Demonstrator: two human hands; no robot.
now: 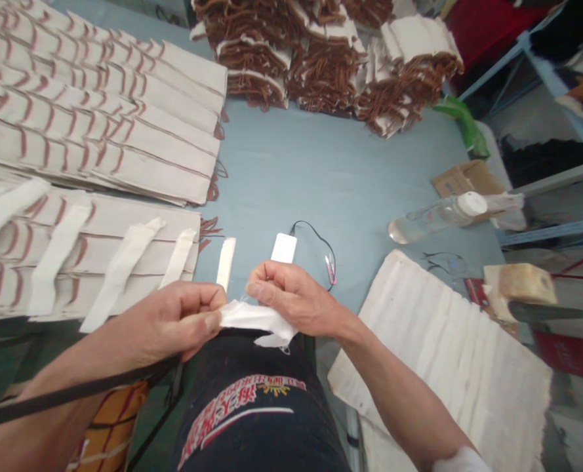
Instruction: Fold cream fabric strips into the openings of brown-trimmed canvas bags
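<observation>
A short piece of white cloth (256, 317) with frayed threads is held up in front of my dark apron (266, 419). My left hand (185, 320) pinches its left end between thumb and fingertips. Over its right part, my right hand (291, 295) is closed, thumb against forefinger, with loose threads at the fingertips. Just beyond the hands lie a narrow cream strip (225, 262) and a white rectangular device (284, 248) with a black cord. More white cloth strips (124, 275) are spread over the beige panels at the left.
Stacked beige pieces with brown edging (99, 111) cover the left of the blue table (311, 170). Brown-fringed bundles (321, 59) are piled at the back. A clear bottle (433, 217), a cardboard box (463, 178) and a large off-white cloth sheet (443, 354) are at the right.
</observation>
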